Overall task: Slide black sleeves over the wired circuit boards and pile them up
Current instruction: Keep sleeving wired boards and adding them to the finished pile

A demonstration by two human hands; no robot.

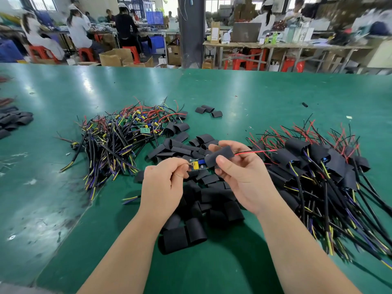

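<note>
Left hand pinches one board, right hand grips one sleeve partly over it, above three heaps; bare table beyond to its far edge.

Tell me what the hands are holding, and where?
The left hand pinches the circuit board by its left end; the right hand grips the black sleeve around its middle.

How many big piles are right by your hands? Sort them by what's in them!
Piles of bare wired boards: 1
Piles of empty black sleeves: 1
Piles of sleeved boards: 1
Total: 3 piles
Not in a pile: 1 board pinched by the left hand, 1 sleeve held by the right hand.
</note>
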